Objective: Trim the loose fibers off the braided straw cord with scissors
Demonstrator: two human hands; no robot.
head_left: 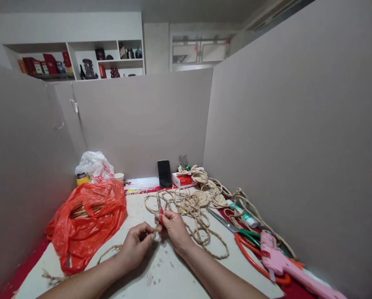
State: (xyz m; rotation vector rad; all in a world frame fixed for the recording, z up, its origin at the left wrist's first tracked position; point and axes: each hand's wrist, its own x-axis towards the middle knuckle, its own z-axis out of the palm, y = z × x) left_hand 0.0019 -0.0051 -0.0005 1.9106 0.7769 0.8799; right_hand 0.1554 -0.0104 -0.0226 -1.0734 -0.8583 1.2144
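My left hand pinches a tan twisted rope between thumb and fingertips, just above the board. Part of this rope trails behind the hand to a frayed end at the lower left. Close beside it, my right hand is closed around small red-handled scissors, their dark, narrow blades pointing away from me. The fingertips of both hands almost meet, and a small whitish tuft shows between them. Beyond my right hand lies a loose heap of braided rope, with one loop running down to the right.
An orange plastic bag with rope inside lies left. At right are large scissors, a pink glue gun and a white-green tube. A phone leans at the back beside a red box. Partitions enclose the table.
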